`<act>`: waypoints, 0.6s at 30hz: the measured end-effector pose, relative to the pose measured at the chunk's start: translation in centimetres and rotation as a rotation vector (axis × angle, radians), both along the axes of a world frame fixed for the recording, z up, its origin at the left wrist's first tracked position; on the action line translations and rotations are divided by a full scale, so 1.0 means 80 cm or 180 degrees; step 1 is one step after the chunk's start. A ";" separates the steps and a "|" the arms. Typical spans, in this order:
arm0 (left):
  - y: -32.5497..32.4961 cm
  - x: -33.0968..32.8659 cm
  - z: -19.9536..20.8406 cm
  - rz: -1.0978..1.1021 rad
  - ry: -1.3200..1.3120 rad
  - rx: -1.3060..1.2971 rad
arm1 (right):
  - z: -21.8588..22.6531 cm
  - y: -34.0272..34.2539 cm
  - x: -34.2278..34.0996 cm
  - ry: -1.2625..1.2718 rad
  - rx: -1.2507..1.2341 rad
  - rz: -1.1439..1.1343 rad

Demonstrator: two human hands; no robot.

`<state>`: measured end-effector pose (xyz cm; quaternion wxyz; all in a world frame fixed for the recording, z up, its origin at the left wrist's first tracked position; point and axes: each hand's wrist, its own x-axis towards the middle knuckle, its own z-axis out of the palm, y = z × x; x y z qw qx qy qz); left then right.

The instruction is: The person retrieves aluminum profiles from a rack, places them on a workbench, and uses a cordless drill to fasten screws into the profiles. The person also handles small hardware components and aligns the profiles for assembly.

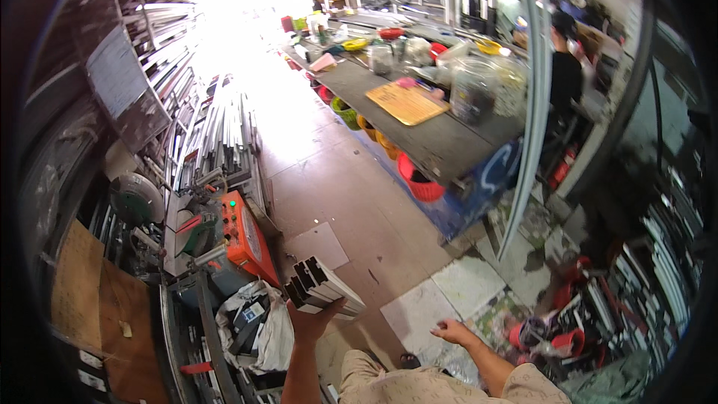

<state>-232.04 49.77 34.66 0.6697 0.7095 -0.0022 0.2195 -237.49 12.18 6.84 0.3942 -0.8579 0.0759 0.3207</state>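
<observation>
- Left hand [313, 320], at 6:30 from mid-view: clamped round the lower side of the bars [323, 286], palm beneath, probably so the several short lengths stay together as one stack.
- Bars: just above that hand, toward 7 o'clock, tilted, their dark-edged ends facing up and left; a one-handed grip seems enough.
- Right hand [451, 331], at 5 o'clock: fingers loosely apart, nothing seen in it, well clear of the bars.
- Sack [271, 340], at 7 o'clock: mouth open, likely for easy access to its dark contents.
- Orange box [250, 243], at 8 o'clock: buttons face upward, presumably for reach.
- Counter [348, 86], at 1 o'clock: carries jars [473, 93] and a board [404, 103]; the red basket [419, 183] sits below its edge, perhaps saving surface.
</observation>
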 end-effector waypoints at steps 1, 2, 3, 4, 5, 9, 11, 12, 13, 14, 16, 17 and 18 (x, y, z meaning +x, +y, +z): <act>0.011 0.032 0.000 -0.0035 -0.0032 -0.0032 | 0.046 0.024 0.062 -0.0312 0.0123 -0.0005; 0.026 0.066 0.000 -0.0100 0.0014 -0.0099 | 0.095 0.049 0.121 -0.0633 0.0522 0.0074; 0.041 0.098 -0.001 -0.0187 0.0061 -0.0158 | 0.144 0.079 0.181 -0.0985 0.0976 0.0141; 0.056 0.135 -0.002 -0.0282 0.0106 -0.0215 | 0.189 0.115 0.240 -0.1241 0.1156 0.0266; 0.072 0.171 -0.002 -0.0460 0.0068 -0.0207 | 0.233 0.146 0.288 -0.1842 0.1270 0.0586; 0.138 0.338 0.028 -0.0822 -0.0343 0.0599 | 0.366 0.291 0.456 -0.2576 0.1601 0.1301; 0.164 0.414 0.052 -0.1058 -0.0341 0.0678 | 0.405 0.350 0.520 -0.2473 0.1617 0.1340; 0.176 0.458 0.066 -0.1148 -0.0512 0.0764 | 0.417 0.376 0.551 -0.2323 0.1654 0.1247; 0.189 0.500 0.082 -0.1211 -0.0668 0.0862 | 0.428 0.395 0.581 -0.2196 0.1769 0.1161; 0.201 0.539 0.098 -0.1307 -0.0902 0.0881 | 0.437 0.407 0.612 -0.2205 0.1809 0.1009; 0.217 0.609 0.133 -0.1536 -0.0520 0.0590 | 0.454 0.428 0.676 -0.2138 0.1919 0.0673; 0.220 0.641 0.152 -0.1525 -0.0456 0.0716 | 0.464 0.433 0.707 -0.2552 0.2226 0.0599; 0.219 0.677 0.173 -0.1522 -0.0526 0.0788 | 0.478 0.434 0.740 -0.2611 0.2131 0.0571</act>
